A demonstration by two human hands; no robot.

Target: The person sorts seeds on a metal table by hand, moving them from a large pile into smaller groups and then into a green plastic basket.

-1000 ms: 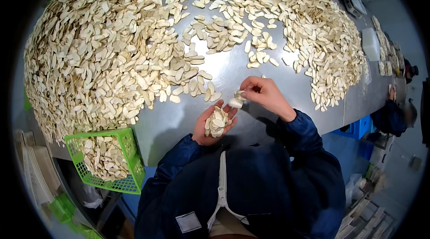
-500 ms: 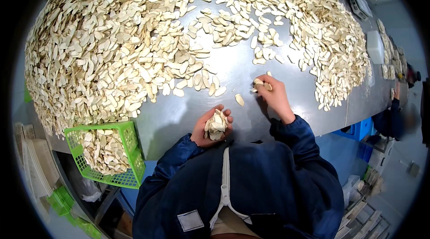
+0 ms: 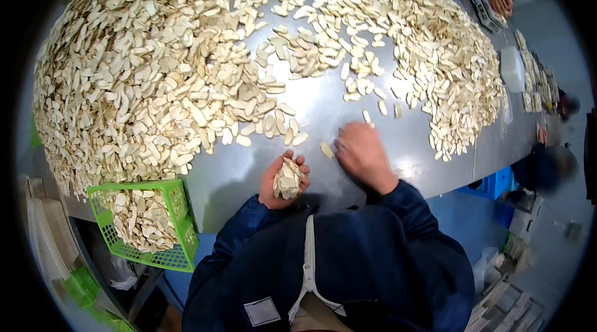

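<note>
My left hand [image 3: 280, 178] is cupped and closed round a bunch of pale dried slices [image 3: 286, 180] above the near edge of the steel table [image 3: 230, 192]. To its right, my right hand [image 3: 360, 150] is blurred, palm down, low over the metal with curled fingers; whatever they hold is hidden. Beside its fingertips lies a loose slice [image 3: 326, 150], with another just beyond. A large heap of slices [image 3: 137, 71] covers the left of the table, and a second spread [image 3: 444, 83] lies at the right.
A green mesh basket [image 3: 180, 214] of slices hangs at the left near edge. At the top right, a co-worker's hands [image 3: 500, 2] are over a scale [image 3: 484, 12]. Beyond are a white block [image 3: 512, 69], rows of packs [image 3: 532, 77], another person [image 3: 538, 167] and blue crates [image 3: 491, 183].
My right hand has moved down toward the metal, its fingers curling under. My left hand has shifted slightly left, still holding slices. The co-worker's hands at top right have come down over the scale.
</note>
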